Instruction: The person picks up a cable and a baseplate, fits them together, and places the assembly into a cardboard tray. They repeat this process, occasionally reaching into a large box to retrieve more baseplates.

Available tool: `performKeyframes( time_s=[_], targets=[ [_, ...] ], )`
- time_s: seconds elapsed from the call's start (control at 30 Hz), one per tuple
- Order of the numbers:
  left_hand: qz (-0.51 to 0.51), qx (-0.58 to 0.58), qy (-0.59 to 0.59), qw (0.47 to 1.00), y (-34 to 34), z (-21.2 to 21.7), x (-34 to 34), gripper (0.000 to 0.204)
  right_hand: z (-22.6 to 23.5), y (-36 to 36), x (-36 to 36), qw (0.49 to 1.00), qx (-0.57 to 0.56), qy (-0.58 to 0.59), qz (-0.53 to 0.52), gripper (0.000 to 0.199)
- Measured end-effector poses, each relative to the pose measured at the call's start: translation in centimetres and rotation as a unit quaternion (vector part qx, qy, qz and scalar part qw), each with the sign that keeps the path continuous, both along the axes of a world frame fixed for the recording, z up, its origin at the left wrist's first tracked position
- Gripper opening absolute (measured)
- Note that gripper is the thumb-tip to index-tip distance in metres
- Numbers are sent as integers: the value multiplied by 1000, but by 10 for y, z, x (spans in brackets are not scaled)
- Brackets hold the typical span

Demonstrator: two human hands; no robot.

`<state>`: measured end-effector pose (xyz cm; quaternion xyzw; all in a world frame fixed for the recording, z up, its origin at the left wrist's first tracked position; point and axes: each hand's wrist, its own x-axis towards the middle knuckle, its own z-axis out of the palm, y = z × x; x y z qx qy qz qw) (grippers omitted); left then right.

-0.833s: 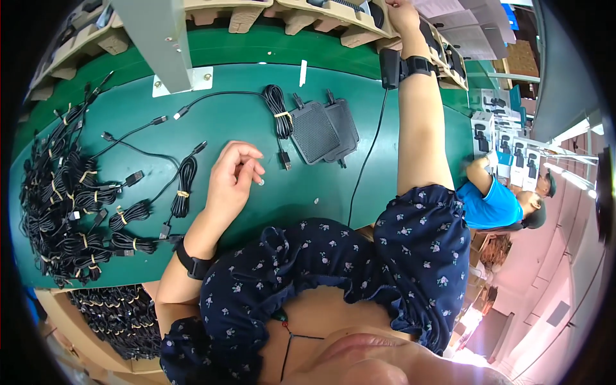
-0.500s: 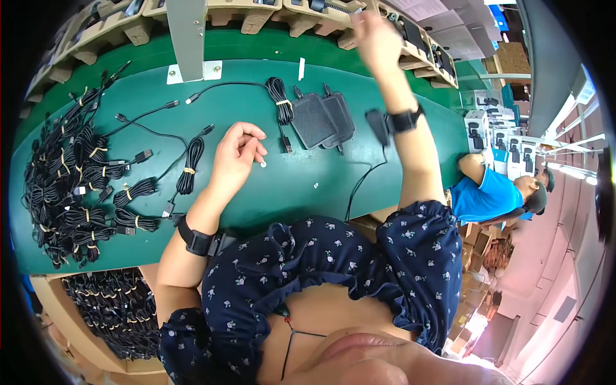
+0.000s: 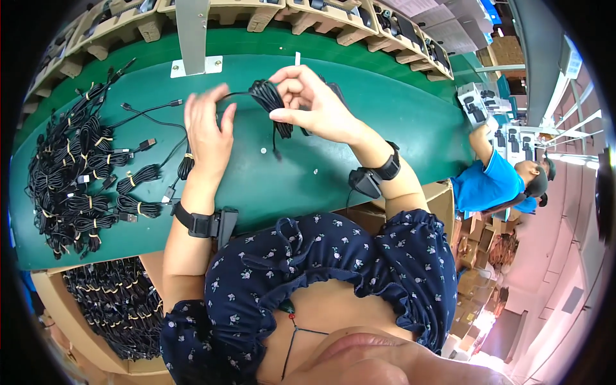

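Right hand reached cable coil | carton: black cables | tray: black parts

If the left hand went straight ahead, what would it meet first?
Likely the foot plate of the metal post, just ahead of the left hand; hand height is unclear.

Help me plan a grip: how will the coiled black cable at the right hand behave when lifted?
The coiled black cable will probably lift as one springy clump, since its loops sit bunched together. Its trailing end may flop and swing, being a thin single strand. It looks fairly light, being slim cord.
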<state>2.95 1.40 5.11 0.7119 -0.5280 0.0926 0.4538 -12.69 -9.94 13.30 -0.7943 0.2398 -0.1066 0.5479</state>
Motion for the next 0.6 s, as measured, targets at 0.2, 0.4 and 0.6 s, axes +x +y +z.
performKeyframes(
  time_s=[0.2, 0.4, 0.6],
  targets=[
    [-347, -47, 727, 591, 5, 3, -35, 39, -23, 24, 2, 984, -163, -12, -74, 43],
    [-237, 89, 753, 607, 4, 0, -22, 21, -14, -3, -25, 854, -503, 97, 86, 73],
    [-260, 47, 738, 621, 4, 0, -22, 21, -31, -32, -74, 866, -406, 265, 126, 86]
  ],
)
